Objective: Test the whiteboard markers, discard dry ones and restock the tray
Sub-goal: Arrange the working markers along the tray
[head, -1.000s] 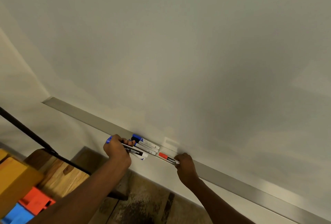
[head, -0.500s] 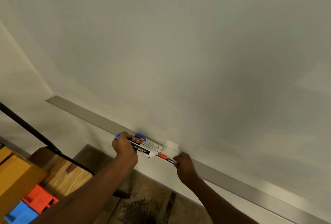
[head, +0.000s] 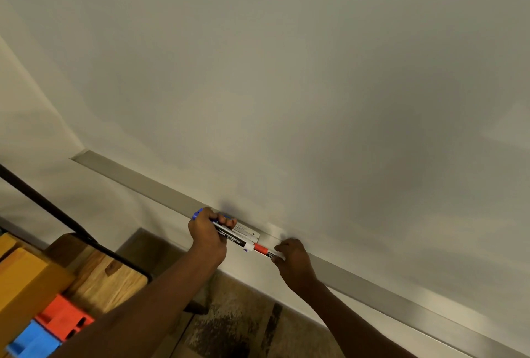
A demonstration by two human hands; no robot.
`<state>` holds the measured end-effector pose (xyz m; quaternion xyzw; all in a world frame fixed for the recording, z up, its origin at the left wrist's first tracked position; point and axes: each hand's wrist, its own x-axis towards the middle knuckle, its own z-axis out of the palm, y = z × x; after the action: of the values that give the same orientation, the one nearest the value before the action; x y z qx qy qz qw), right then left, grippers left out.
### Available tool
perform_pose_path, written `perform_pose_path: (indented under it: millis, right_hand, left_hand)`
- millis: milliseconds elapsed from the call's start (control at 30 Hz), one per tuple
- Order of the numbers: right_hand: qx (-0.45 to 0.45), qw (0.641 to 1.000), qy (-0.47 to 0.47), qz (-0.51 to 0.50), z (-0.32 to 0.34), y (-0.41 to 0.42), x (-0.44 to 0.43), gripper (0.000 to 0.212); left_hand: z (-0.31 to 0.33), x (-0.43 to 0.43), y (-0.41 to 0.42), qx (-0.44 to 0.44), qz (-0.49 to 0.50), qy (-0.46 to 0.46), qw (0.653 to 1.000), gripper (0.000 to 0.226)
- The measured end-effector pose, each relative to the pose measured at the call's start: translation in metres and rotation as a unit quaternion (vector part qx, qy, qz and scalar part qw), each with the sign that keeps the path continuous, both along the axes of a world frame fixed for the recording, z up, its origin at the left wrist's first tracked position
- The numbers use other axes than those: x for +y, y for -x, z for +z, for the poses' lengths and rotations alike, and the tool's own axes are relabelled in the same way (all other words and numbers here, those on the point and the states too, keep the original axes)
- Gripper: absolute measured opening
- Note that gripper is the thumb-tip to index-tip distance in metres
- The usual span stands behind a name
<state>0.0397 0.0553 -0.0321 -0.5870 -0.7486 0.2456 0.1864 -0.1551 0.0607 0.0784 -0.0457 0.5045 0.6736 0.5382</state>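
Nearer now, the left hand grips a marker bundle at the tray front edge while the right hand pinches the red-capped marker, probably gathering them for testing.

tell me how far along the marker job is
Early. Done: nothing shows; the whiteboard bears no test strokes. In hand: the left hand grips a bundle of markers at the tray, the right hand pinches the red-capped marker. Left: testing, discarding, restocking.
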Motion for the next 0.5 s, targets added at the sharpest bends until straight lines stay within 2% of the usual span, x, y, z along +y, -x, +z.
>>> perform_pose_path:
  millis: [67,167,233,333,500]
  right_hand:
    - [0.067,0.997,-0.032,-0.001,0.014,0.010,-0.002,0.027]
    - [0.183,0.981,-0.062,-0.005,0.046,0.026,-0.008,0.044]
    - [0.218,0.975,-0.051,0.003,0.062,0.036,-0.011,0.046]
    - [0.195,0.980,-0.029,0.024,0.075,0.048,-0.011,0.049]
    - [0.121,0.984,-0.084,0.101,0.074,0.048,-0.003,0.031]
  left_hand:
    - [-0.003,0.000,0.000,-0.001,-0.007,-0.003,1.000,0.023]
    - [-0.004,0.001,-0.003,0.006,-0.012,-0.002,1.000,0.022]
    - [-0.005,0.001,-0.006,0.020,-0.014,-0.003,1.000,0.022]
    - [-0.006,0.000,-0.012,0.041,-0.019,-0.013,0.999,0.021]
    - [-0.010,-0.002,-0.022,0.053,-0.055,-0.006,0.997,0.020]
